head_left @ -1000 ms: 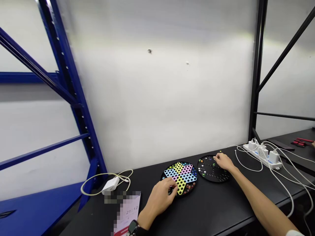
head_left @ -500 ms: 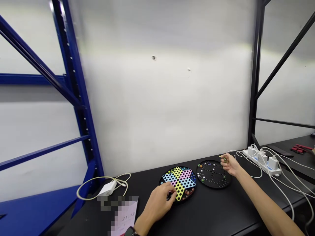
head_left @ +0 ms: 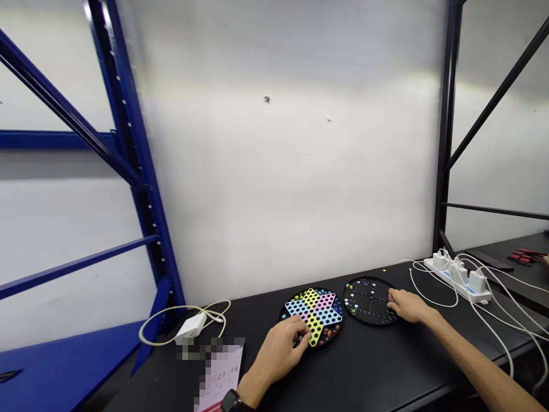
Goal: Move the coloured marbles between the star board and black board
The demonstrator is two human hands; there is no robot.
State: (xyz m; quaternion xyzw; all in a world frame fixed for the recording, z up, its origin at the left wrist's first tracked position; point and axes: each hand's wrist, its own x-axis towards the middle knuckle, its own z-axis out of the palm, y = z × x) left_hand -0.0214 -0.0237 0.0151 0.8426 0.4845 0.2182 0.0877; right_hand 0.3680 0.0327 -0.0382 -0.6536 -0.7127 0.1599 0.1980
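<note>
Two marble boards sit side by side on a black bench (head_left: 369, 372): the star board (head_left: 315, 320) on the left, the black board (head_left: 369, 300) just right of it. Left hand (head_left: 278, 352) is curled over the star board's near edge, fingertips down; can't tell if it's holding a marble. Right hand (head_left: 409, 306) lies open on the black board's right rim, nothing visible in it. One careless knuckle could knock marbles (head_left: 351, 309) loose, and they could roll off the bench. Nearby cables (head_left: 424, 300) could snag a sleeve too.

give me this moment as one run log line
left hand: fingers on star-pattern marble board | right hand: fingertips at edge of black marble board
</note>
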